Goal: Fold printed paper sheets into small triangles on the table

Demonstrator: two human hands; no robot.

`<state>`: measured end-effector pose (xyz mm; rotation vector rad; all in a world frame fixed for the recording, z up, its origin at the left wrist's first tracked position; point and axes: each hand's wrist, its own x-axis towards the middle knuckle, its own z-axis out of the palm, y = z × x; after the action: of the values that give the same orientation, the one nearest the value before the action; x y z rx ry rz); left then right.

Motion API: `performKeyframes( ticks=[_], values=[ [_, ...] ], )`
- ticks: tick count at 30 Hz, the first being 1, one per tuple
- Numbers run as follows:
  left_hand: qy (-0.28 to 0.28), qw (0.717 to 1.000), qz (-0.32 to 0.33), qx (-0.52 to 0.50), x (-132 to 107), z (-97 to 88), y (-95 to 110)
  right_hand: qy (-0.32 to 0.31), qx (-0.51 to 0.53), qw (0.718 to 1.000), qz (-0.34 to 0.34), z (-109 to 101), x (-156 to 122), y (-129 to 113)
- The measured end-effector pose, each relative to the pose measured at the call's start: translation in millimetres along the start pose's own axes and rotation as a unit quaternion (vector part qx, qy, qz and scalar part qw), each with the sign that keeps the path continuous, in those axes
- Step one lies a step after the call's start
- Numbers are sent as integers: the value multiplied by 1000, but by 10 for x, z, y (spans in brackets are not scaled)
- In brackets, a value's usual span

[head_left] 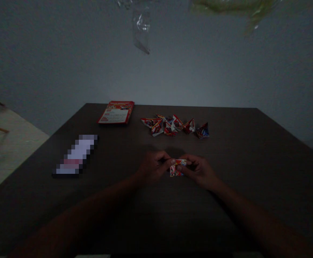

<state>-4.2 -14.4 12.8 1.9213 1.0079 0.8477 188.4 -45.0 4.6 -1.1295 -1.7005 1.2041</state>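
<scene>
Between my two hands is a small folded piece of printed paper, red, white and blue. My left hand pinches its left side with thumb and fingers. On the other side, my right hand grips the paper, its thumb pressed on the front. Beyond my hands lies a row of folded paper pieces, red and white with pointed corners. One darker, bluish folded piece sits at the right end of that row.
A stack of red and white printed sheets lies at the table's back left. Nearer on the left is a phone with a lit, blurred screen. The dark table meets a grey wall, where clear plastic hangs.
</scene>
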Motion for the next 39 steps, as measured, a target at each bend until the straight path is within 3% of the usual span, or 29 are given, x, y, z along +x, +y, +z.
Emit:
performKeyframes(
  ticks=[6,12,22,33,39],
  values=[
    [-68,980,146,117,21,-58,-38,1,-90,995,-35,-43,5,-8],
    [-109,957,205,174,26,-71,5,-20,-119,992,-45,-64,-15,-38],
    [-74,970,169,158,15,-43,-20,-14,-132,989,-60,-43,-7,-88],
    [3,988,129,84,15,-45,-15,4,-21,1000,11,-44,6,-80],
    [8,993,96,62,11,-34,29,50,-47,997,22,3,-14,-118]
  ],
)
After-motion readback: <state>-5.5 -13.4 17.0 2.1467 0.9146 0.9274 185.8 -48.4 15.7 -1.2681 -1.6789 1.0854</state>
